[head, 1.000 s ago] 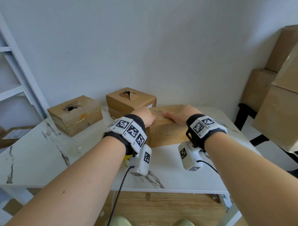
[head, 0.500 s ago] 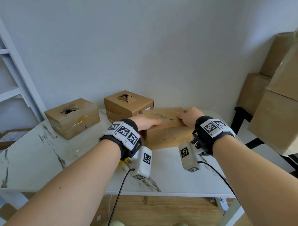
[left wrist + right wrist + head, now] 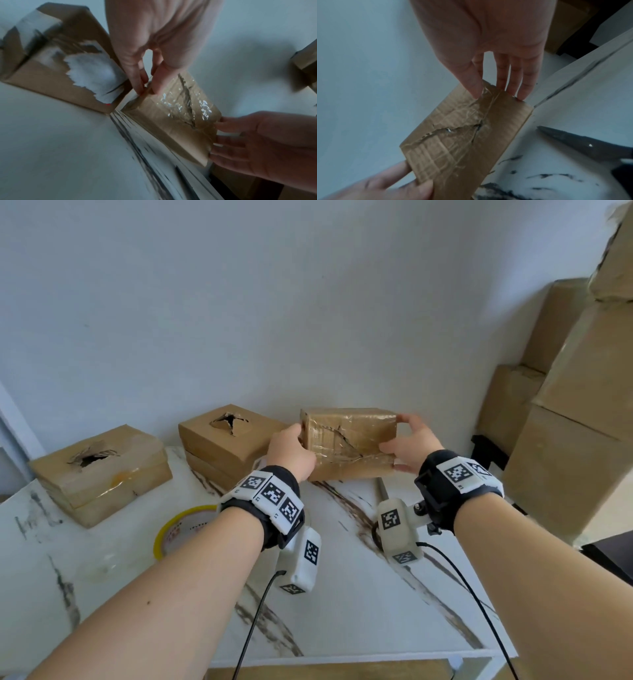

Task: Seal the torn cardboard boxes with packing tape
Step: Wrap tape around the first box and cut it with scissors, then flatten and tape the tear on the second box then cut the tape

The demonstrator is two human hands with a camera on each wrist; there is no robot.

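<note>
A brown cardboard box [image 3: 349, 440] stands tilted on its long edge on the table, near the wall. Its torn face, covered with shiny clear tape, is turned toward me [image 3: 462, 135]. My left hand [image 3: 296, 440] grips its left end, fingers pinching the corner [image 3: 154, 81]. My right hand [image 3: 399, 436] holds the right end, thumb on the taped face and fingers along the end [image 3: 513, 83]. A yellow-rimmed tape roll [image 3: 171, 529] lies flat on the table, partly hidden by my left forearm. Two more boxes with torn holes in their tops sit at left [image 3: 102, 474] and centre [image 3: 222, 440].
The white marble-pattern table [image 3: 359, 611] ends just before me. Grey scissors [image 3: 587, 143] lie on it below my right hand. Large cardboard cartons [image 3: 565, 457] are stacked at the right beside the table. A plain wall runs behind the boxes.
The box lay flat under both hands before. Now it is tipped up on its edge, taped face toward me, with a hand at each end. The tape roll has come into view.
</note>
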